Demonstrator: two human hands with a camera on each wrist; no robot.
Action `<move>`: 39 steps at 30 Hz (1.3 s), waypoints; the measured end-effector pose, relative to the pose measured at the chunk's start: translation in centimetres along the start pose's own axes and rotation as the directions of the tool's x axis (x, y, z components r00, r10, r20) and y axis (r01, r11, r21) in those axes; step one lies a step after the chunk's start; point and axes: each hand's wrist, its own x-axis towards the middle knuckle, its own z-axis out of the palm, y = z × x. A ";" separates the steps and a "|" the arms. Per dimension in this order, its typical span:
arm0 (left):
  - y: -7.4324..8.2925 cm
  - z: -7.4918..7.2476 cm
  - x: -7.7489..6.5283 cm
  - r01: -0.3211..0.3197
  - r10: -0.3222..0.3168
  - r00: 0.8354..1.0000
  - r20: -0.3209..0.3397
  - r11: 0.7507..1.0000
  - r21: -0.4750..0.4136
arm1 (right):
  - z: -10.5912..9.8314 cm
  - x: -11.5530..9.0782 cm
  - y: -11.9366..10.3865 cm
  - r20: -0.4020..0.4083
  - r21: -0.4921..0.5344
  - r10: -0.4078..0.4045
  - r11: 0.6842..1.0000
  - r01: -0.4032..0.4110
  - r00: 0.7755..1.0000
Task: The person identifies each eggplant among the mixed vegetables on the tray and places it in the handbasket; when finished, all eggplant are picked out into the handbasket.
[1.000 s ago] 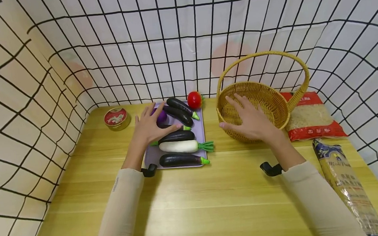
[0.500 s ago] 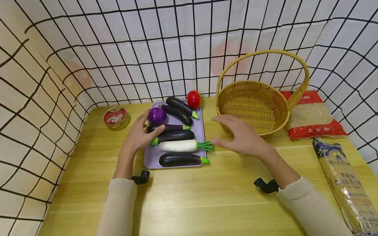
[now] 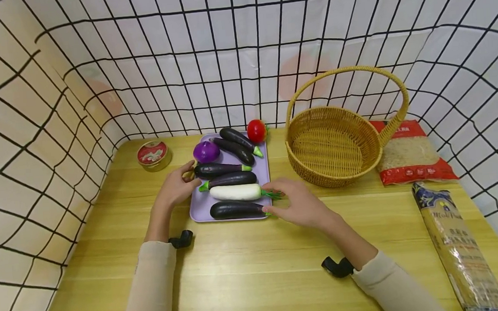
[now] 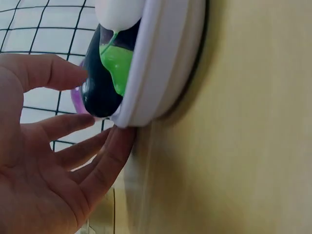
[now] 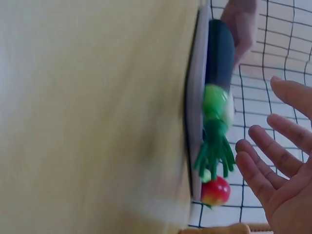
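Note:
A lilac tray on the table bears several eggplants, a white radish with green leaves, and a purple onion. My left hand is at the tray's left side. In the left wrist view, fingertips of this hand touch the underside of the rim, while the thumb hovers beside a dark eggplant. Near the tray's right side is my right hand, overlapping the radish leaves in the head view. The right wrist view has this hand with fingers spread, apart from the tray.
A red round fruit or vegetable lies at the tray's far right corner. Right of the tray stands a wicker basket with a tall handle. A red bag, a long clear packet and a round tin surround the area. Black wire mesh encloses the table.
Both hands have come down and nearer to me. The left moved from above the tray to its left edge; the right moved leftward from before the basket to the tray's right side.

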 end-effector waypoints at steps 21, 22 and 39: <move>-2.0 -0.1 -0.9 0.045 -0.029 0.995 0.096 0.984 -0.171 | 3.1 0.2 -0.7 0.072 -0.127 0.037 0.992 -0.028 0.997; -2.0 -0.1 -1.0 0.050 -0.032 0.995 0.098 0.982 -0.180 | 3.2 0.3 -0.7 0.075 -0.138 0.037 0.990 -0.027 0.996; -2.4 0.3 -1.5 0.133 -0.107 0.989 0.103 0.947 -0.294 | 2.6 0.4 -0.7 0.071 -0.118 0.077 0.991 -0.068 0.995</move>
